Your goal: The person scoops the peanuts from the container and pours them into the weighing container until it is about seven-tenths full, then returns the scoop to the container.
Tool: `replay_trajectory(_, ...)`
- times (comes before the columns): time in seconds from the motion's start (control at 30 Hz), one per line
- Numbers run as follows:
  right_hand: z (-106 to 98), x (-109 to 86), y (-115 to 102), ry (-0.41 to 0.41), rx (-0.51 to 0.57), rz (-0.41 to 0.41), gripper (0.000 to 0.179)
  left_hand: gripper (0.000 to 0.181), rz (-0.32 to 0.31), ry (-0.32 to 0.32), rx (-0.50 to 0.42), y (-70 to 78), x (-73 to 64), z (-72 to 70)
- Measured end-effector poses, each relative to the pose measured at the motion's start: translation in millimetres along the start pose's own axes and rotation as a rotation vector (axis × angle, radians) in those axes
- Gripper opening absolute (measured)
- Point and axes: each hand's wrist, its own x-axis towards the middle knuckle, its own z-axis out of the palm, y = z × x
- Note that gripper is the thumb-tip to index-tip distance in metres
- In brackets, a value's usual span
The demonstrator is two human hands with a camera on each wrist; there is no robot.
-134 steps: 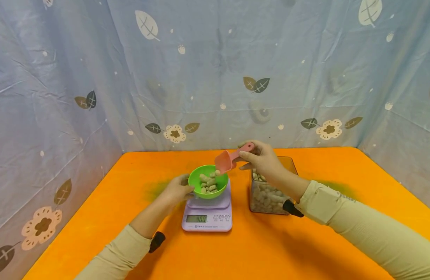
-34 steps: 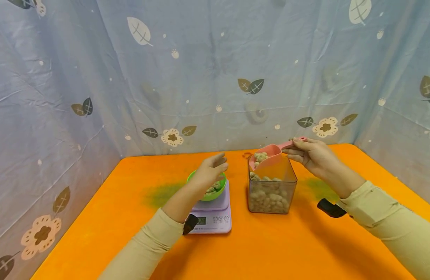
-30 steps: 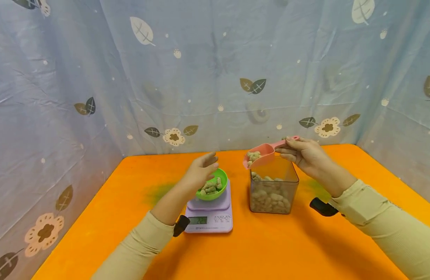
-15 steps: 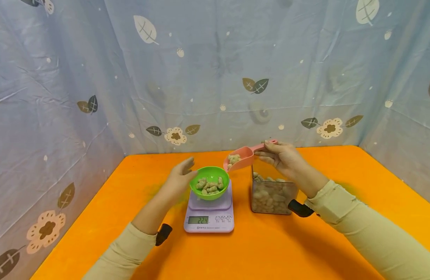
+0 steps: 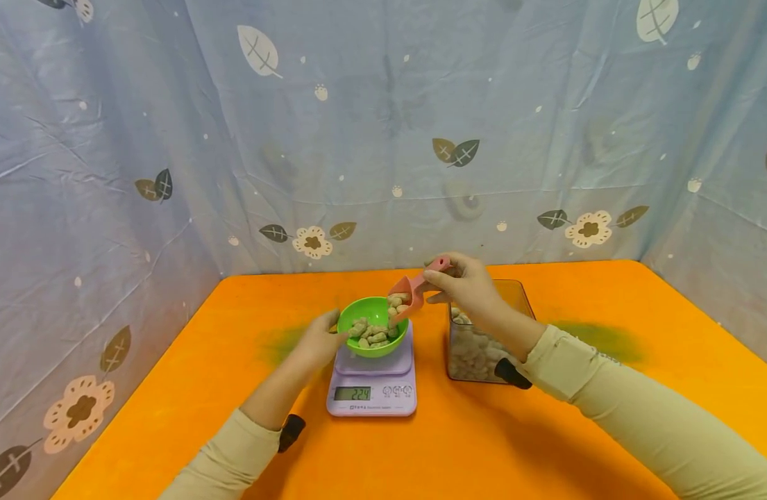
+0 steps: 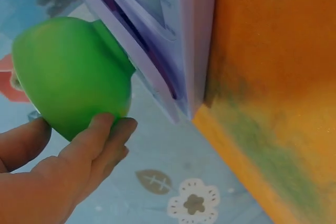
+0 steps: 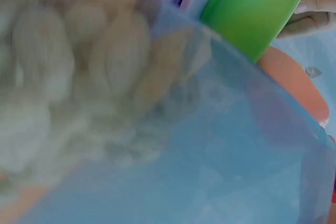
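Observation:
In the head view my right hand (image 5: 467,281) grips the handle of a pink scoop (image 5: 420,280). The scoop is tipped at the right rim of a green bowl (image 5: 368,352), with several unshelled peanuts (image 5: 398,301) in it. More peanuts (image 5: 373,336) lie inside the bowl, which stands on a lilac kitchen scale (image 5: 373,399). My left hand (image 5: 317,340) holds the bowl's left side. The left wrist view shows the thumb by the rim and the fingers (image 6: 97,135) against the bowl's outer wall. The display (image 5: 352,394) appears to read 224.
A clear square container (image 5: 483,354), partly filled with peanuts, stands right of the scale beneath my right forearm. Its wall fills much of the right wrist view. The table (image 5: 420,458) has an orange cover, and a blue leaf-print curtain (image 5: 389,139) surrounds it.
My right hand has carried the loaded scoop left from over the container to the bowl and tipped it. My left hand has drawn back left and come to the bowl's side. The display earlier showed 400.

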Motion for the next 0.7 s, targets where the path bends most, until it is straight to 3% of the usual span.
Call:
replay_trajectory(0.13, 4.7, -1.8, -3.9, 0.005, -0.094, -0.090, 0.021, 0.054, -0.007, -0.011, -0.015, -1.3, -0.5, 0.3)
replay_trajectory(0.33, 9.1, 1.2, -5.1, -0.096, -0.180, -0.194, 0.022, 0.053, -0.002, -0.005, -0.004, -1.8, -0.6, -0.7)
replay_trajectory(0.57, 1.9, 1.1, -8.4, -0.041, -0.125, -0.181, 0.024, 0.054, 0.004, -0.017, -0.009, -1.0, 0.4, 1.0)
replay_trajectory(0.7, 5.5, 1.3, -5.6, -0.128, -0.236, -0.248, 0.023, 0.054, -0.013, -0.014, -0.023, -1.8, 0.7, 2.3)
